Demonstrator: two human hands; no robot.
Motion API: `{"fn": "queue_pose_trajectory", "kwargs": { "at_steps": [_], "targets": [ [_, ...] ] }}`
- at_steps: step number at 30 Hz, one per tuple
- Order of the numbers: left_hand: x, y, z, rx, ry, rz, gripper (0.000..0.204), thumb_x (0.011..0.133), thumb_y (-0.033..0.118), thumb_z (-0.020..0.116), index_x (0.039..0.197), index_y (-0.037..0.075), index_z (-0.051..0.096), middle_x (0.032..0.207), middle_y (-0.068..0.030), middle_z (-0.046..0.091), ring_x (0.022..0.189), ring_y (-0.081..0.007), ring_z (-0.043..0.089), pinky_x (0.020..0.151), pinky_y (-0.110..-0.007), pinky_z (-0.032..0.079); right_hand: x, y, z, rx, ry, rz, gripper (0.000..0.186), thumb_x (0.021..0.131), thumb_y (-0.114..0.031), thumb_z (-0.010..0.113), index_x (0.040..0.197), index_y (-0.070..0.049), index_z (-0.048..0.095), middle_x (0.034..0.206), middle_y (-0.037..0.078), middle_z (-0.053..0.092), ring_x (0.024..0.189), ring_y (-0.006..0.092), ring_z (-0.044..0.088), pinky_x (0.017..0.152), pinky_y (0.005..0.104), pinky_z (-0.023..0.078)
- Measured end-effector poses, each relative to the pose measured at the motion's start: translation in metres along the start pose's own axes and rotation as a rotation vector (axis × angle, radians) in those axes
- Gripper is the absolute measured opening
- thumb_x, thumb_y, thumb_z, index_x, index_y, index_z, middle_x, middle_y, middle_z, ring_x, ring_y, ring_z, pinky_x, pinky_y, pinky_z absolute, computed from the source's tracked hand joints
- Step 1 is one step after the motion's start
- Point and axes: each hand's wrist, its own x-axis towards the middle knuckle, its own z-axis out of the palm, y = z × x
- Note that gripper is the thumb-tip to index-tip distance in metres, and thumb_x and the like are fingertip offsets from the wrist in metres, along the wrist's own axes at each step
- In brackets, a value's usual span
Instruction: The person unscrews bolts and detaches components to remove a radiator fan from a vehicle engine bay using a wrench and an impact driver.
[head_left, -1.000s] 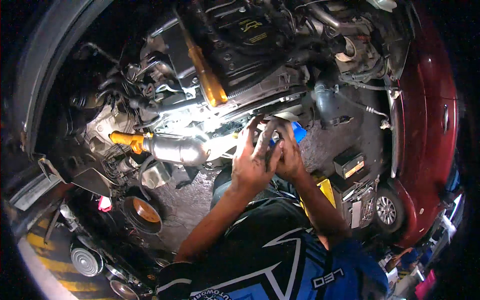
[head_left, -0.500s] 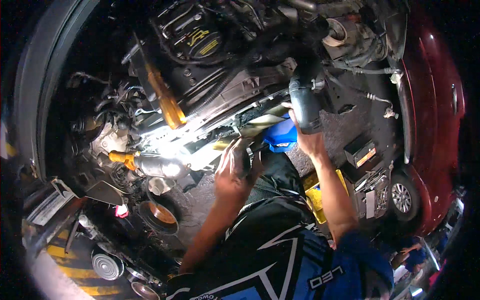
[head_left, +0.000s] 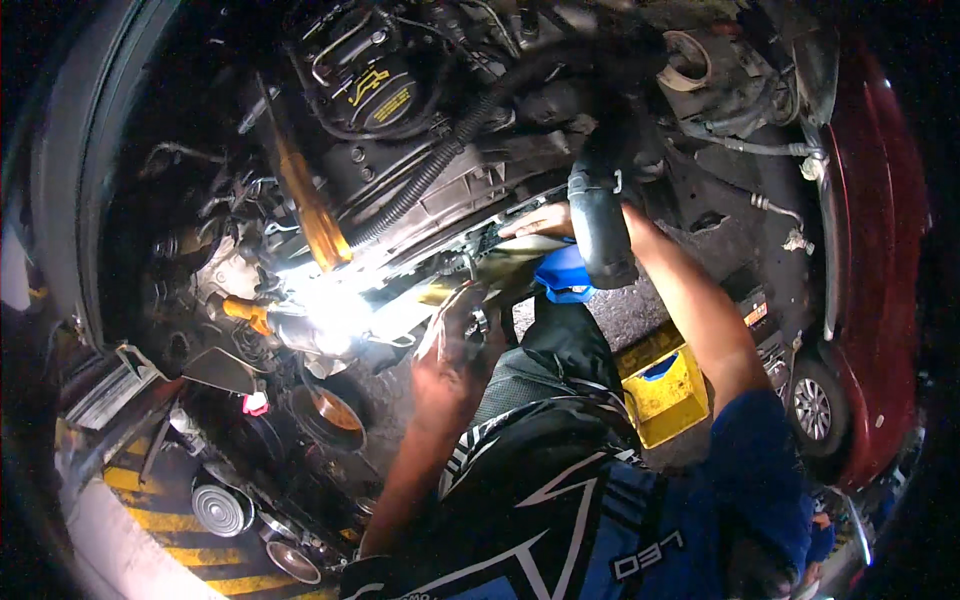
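Note:
My left hand [head_left: 450,335] is closed at the front edge of the engine bay, around something small, dark and partly metallic that I cannot make out. My right arm passes behind a thick black hose [head_left: 600,225]. Beyond it my right hand [head_left: 541,222] reaches left, fingers stretched out along the lit front bar [head_left: 420,268], apparently with nothing gripped. Between the two hands lies a pale, yellowish strip of the car's front. Just below the hose hangs a blue cloth or glove [head_left: 566,273]. A screwdriver with an orange handle [head_left: 318,225] leans against the engine, left of my hands.
A bright work lamp [head_left: 335,318] with a yellow-orange end glares at the left. Below stand a round pan with brownish liquid [head_left: 335,415] and a yellow bin [head_left: 670,400]. The engine with its oil cap [head_left: 380,98] fills the top. A red car [head_left: 875,270] stands at right.
My right hand has left the side of the black hose and moved left, behind it, to the front bar. My left hand stays nearly in place. The whole view has shifted slightly.

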Motion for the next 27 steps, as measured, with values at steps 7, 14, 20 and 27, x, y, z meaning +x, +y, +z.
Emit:
{"fn": "queue_pose_trajectory", "kwargs": {
  "at_steps": [7,14,20,27],
  "targets": [
    [0.001,0.007,0.001,0.047,0.013,-0.055,0.038,0.08,0.009,0.068,0.115,0.006,0.052,0.098,-0.017,0.064,0.083,-0.0277,0.068,0.069,-0.035,0.055,0.02,0.002,-0.025,0.075,-0.129,-0.043,0.032,0.093,-0.019,0.045,0.123,-0.009,0.052,0.11,0.008,0.06,0.1,0.0195,0.057,0.09,0.0337,0.044],
    [0.004,0.004,0.002,0.026,-0.036,-0.061,0.047,0.071,-0.004,0.069,0.113,-0.001,0.048,0.104,-0.0217,0.059,0.092,-0.0347,0.061,0.077,-0.039,0.052,0.014,-0.02,-0.007,0.064,-0.089,-0.154,0.031,0.094,-0.021,0.044,0.122,-0.009,0.052,0.108,0.006,0.061,0.098,0.0177,0.058,0.087,0.0329,0.045],
    [0.003,0.002,-0.003,0.101,-0.118,-0.084,0.053,0.072,-0.001,0.067,0.12,-0.001,0.047,0.109,-0.0227,0.058,0.097,-0.038,0.059,0.082,-0.042,0.05,0.025,-0.021,-0.006,0.057,-0.011,-0.181,0.031,0.095,-0.022,0.043,0.121,-0.009,0.053,0.105,0.005,0.062,0.096,0.0161,0.058,0.085,0.0321,0.046],
    [0.004,0.008,-0.002,0.112,-0.112,-0.109,0.049,0.073,-0.001,0.066,0.118,0.0,0.048,0.112,-0.0203,0.059,0.108,-0.04,0.055,0.088,-0.044,0.048,0.014,-0.014,-0.007,0.081,-0.052,-0.166,0.03,0.095,-0.022,0.043,0.12,-0.009,0.053,0.106,0.005,0.062,0.097,0.0163,0.058,0.085,0.0325,0.045]
  ]
}}
